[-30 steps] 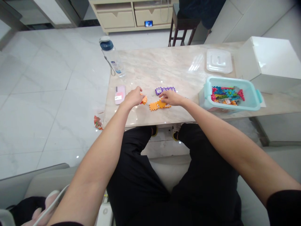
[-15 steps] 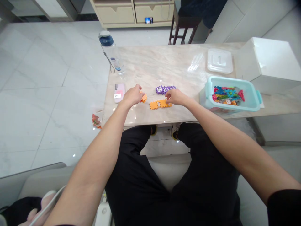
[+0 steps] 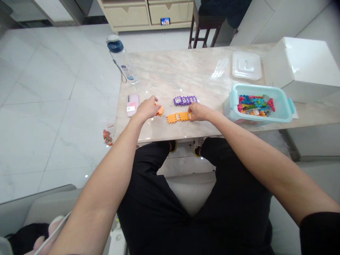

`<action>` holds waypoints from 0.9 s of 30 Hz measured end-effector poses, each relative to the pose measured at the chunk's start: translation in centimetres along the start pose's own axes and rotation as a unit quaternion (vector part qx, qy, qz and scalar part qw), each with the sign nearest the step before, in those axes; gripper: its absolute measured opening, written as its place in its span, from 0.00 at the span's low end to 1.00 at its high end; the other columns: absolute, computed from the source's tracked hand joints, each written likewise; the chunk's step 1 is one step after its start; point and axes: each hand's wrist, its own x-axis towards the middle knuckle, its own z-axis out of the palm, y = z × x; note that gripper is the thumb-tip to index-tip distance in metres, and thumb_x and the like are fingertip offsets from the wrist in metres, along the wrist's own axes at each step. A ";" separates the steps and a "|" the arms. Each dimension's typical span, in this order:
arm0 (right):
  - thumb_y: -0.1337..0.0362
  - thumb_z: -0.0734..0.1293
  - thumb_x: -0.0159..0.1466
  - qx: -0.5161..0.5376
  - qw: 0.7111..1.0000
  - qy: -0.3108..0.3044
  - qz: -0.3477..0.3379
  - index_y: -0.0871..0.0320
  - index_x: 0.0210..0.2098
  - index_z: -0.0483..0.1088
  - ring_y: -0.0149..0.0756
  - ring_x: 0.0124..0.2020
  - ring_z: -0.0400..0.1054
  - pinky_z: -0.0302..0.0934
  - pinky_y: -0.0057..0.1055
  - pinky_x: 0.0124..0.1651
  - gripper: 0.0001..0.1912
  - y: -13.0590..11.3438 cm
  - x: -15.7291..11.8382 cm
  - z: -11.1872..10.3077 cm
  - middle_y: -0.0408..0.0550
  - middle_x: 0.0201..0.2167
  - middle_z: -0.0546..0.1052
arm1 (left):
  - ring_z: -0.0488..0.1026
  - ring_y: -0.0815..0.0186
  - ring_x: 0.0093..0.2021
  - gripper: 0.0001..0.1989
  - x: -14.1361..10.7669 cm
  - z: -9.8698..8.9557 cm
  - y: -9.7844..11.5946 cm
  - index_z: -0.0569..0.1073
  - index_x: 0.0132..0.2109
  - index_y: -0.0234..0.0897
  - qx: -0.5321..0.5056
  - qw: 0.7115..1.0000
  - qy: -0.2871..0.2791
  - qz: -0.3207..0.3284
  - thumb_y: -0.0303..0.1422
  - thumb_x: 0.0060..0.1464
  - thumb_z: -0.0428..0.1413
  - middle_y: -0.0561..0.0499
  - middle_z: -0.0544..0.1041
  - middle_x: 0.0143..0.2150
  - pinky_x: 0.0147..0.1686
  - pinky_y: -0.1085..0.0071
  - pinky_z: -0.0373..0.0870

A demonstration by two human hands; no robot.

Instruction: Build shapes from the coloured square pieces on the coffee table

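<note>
An orange strip of notched puzzle tiles (image 3: 178, 117) with white printed labels lies flat on the table. My right hand (image 3: 202, 112) is closed at its right end, thumb and fingers gripping the edge. To the left, my left hand (image 3: 146, 108) is closed around a few orange notched puzzle tiles (image 3: 160, 111) with some red on them, partly hidden by the fingers. Just beyond the orange strip rests a row of purple puzzle tiles (image 3: 185, 100), overlapping one another and also bearing white labels.
A light blue tub (image 3: 265, 120) of colourful pieces stands on the right, before a white box (image 3: 308, 63) and a clear lid (image 3: 247, 66). At left are a water bottle (image 3: 123, 62) and a pink phone-like item (image 3: 132, 105). The table's front edge borders my knees.
My right hand's fingers have come down and closed on the right end of the orange strip. My left hand stays nearly where it was, and the whole view has shifted slightly.
</note>
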 end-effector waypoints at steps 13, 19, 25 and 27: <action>0.54 0.83 0.56 0.000 1.000 -0.006 0.019 0.64 0.55 0.79 0.52 0.52 0.76 0.71 0.40 0.56 0.32 0.8 -1.6 -1.7 0.60 0.49 0.81 | 0.81 0.49 0.52 0.23 0.3 0.3 0.4 0.73 0.65 0.39 0.008 1.000 0.001 0.015 0.41 0.68 0.56 0.37 0.83 0.55 0.54 0.57 0.73; 0.54 0.81 0.60 -0.056 0.997 -0.033 0.038 0.65 0.56 0.79 0.52 0.53 0.76 0.71 0.39 0.55 0.30 0.4 -2.4 -2.3 0.63 0.54 0.80 | 0.80 0.47 0.55 0.24 0.3 0.4 0.1 0.73 0.66 0.38 0.018 0.999 0.003 0.027 0.43 0.68 0.54 0.35 0.82 0.58 0.54 0.56 0.73; 0.54 0.82 0.58 -0.097 0.987 -0.074 0.106 0.66 0.54 0.81 0.56 0.51 0.78 0.73 0.43 0.51 0.30 0.3 -3.0 -3.8 0.65 0.50 0.82 | 0.80 0.49 0.54 0.24 0.4 0.4 -0.1 0.73 0.65 0.39 0.017 0.999 0.004 0.028 0.44 0.68 0.54 0.36 0.82 0.57 0.54 0.57 0.73; 0.52 0.82 0.57 -0.091 0.985 -0.077 0.126 0.64 0.53 0.81 0.56 0.50 0.78 0.73 0.43 0.50 0.30 0.7 -3.3 -4.2 0.64 0.49 0.83 | 0.80 0.49 0.53 0.24 0.5 0.4 -0.2 0.74 0.65 0.40 0.015 1.000 0.004 0.026 0.44 0.68 0.54 0.36 0.83 0.56 0.53 0.58 0.73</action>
